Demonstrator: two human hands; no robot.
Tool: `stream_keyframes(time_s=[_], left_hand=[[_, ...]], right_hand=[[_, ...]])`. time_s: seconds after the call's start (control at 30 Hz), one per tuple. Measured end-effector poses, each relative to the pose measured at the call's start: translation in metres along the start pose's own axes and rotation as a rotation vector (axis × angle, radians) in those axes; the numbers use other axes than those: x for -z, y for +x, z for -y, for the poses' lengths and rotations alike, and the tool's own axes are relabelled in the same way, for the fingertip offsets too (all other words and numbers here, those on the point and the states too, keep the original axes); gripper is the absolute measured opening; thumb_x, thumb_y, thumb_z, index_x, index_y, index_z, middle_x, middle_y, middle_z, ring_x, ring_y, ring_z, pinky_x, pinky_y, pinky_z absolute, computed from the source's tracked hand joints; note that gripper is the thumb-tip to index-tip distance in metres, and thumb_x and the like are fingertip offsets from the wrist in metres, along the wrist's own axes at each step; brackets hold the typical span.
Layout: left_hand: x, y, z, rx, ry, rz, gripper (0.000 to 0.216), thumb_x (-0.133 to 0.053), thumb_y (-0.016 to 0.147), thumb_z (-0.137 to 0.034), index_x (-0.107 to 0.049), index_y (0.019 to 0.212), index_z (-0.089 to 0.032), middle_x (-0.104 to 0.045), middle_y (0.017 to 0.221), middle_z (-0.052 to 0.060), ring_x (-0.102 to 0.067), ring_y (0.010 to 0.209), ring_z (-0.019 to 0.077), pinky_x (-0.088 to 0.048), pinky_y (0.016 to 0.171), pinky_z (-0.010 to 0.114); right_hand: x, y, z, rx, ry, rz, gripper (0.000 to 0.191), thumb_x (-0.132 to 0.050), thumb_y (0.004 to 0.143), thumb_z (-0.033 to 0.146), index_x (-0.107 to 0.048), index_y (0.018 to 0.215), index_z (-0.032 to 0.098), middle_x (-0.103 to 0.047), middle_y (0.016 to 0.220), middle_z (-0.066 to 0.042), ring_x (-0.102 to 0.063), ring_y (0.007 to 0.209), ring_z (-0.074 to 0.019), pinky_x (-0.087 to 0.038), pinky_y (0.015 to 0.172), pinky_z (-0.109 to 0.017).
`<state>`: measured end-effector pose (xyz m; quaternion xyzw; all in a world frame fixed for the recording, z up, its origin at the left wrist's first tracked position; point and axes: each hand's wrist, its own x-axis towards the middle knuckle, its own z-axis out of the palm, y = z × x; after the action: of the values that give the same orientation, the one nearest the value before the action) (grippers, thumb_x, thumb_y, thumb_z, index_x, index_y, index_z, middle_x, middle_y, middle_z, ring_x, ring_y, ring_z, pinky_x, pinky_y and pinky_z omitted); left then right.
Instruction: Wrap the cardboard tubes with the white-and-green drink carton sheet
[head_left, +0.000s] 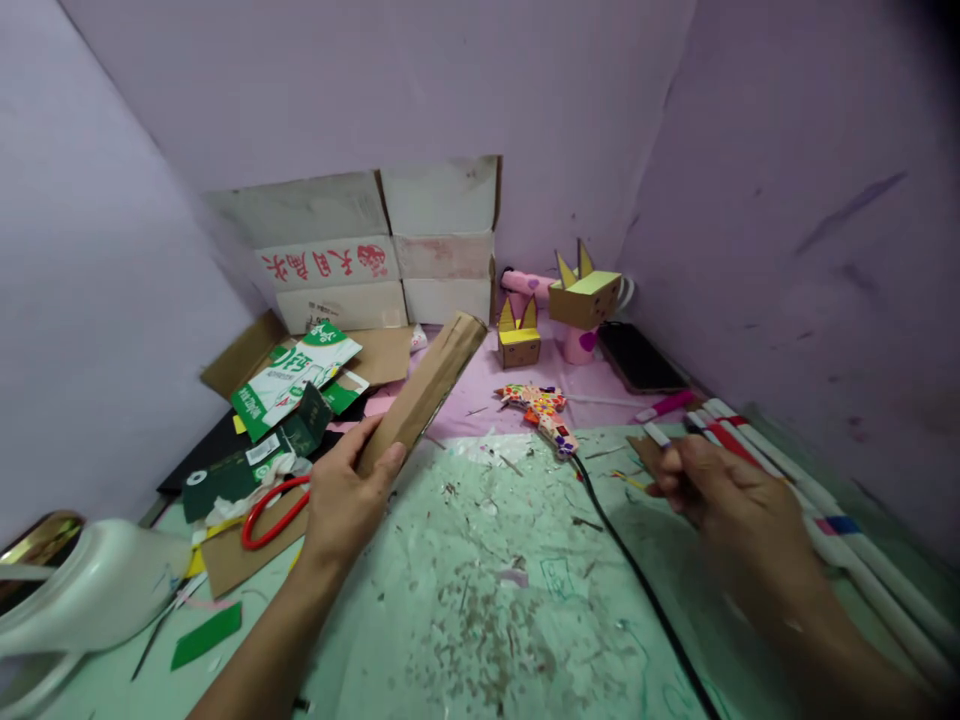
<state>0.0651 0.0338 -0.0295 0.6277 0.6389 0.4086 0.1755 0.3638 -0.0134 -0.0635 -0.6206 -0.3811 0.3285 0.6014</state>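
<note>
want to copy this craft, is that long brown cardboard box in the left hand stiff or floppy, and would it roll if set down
The cardboard box probably stays stiff: it juts out straight from the left hand, gripped only at its near end. It looks light, held one-handed. Its flat faces and creased edges suggest it would lie still rather than roll.

Open green mat (480,600) mid-table, black cable (637,570) across it, scissors (270,510) and cardboard scraps (232,560) at left.
</note>
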Motion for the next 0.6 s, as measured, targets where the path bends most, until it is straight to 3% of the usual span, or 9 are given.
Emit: stream_keyframes(time_s=[0.1, 0.17, 0.23, 0.37, 0.47, 0.6], left_hand=[[0.004, -0.008, 0.0, 0.291, -0.416, 0.149, 0.061, -0.068, 0.065, -0.05, -0.06, 0.114, -0.013, -0.07, 0.1, 0.008, -0.064, 0.088, 0.0258, -0.048, 0.07, 0.03], [0.004, -0.012, 0.004, 0.479, -0.606, 0.245, 0.069, -0.074, 0.058, -0.051, -0.061, 0.112, -0.011, -0.072, 0.089, 0.009, -0.066, 0.08, 0.0246, -0.048, 0.062, 0.027], [0.002, -0.015, 0.009, 0.574, -0.655, 0.317, 0.068, -0.077, 0.054, -0.051, -0.064, 0.106, -0.009, -0.073, 0.08, 0.008, -0.066, 0.073, 0.023, -0.047, 0.059, 0.026], [0.001, -0.018, 0.013, 0.547, -0.57, 0.453, 0.06, -0.075, 0.057, -0.054, -0.069, 0.098, -0.011, -0.073, 0.078, 0.008, -0.065, 0.072, 0.0219, -0.046, 0.06, 0.027], [0.003, -0.02, 0.007, 0.469, -0.487, 0.534, 0.061, -0.072, 0.058, -0.056, -0.068, 0.1, -0.012, -0.073, 0.089, 0.01, -0.065, 0.081, 0.0238, -0.047, 0.066, 0.027], [0.006, -0.024, -0.002, 0.372, -0.441, 0.651, 0.057, -0.065, 0.064, -0.058, -0.068, 0.103, -0.016, -0.073, 0.094, 0.009, -0.065, 0.086, 0.0269, -0.049, 0.07, 0.03]], right_hand=[[-0.004, -0.002, -0.005, -0.043, 0.029, 0.104, 0.032, -0.067, 0.069, 0.052, -0.065, 0.08, 0.022, -0.058, 0.066, 0.001, -0.051, 0.056, -0.0136, -0.042, 0.054, -0.027], [-0.008, -0.006, -0.008, -0.062, 0.043, 0.191, 0.03, -0.067, 0.071, 0.051, -0.065, 0.077, 0.022, -0.058, 0.064, 0.001, -0.051, 0.055, -0.013, -0.041, 0.053, -0.026], [-0.012, -0.01, -0.011, -0.12, 0.018, 0.259, 0.037, -0.059, 0.076, 0.055, -0.063, 0.065, 0.02, -0.056, 0.054, 0.002, -0.049, 0.049, -0.0123, -0.039, 0.049, -0.025], [-0.018, -0.017, -0.013, -0.158, -0.045, 0.376, 0.047, -0.053, 0.078, 0.06, -0.061, 0.056, 0.019, -0.056, 0.051, -0.001, -0.051, 0.048, -0.0142, -0.041, 0.048, -0.026], [-0.021, -0.018, -0.014, -0.139, -0.009, 0.416, 0.036, -0.064, 0.073, 0.054, -0.066, 0.075, 0.019, -0.066, 0.067, -0.004, -0.059, 0.059, -0.0179, -0.049, 0.057, -0.029], [-0.021, -0.017, -0.019, -0.208, 0.124, 0.343, 0.041, -0.069, 0.071, 0.05, -0.06, 0.101, 0.023, -0.069, 0.095, -0.008, -0.065, 0.08, -0.023, -0.054, 0.066, -0.034]])
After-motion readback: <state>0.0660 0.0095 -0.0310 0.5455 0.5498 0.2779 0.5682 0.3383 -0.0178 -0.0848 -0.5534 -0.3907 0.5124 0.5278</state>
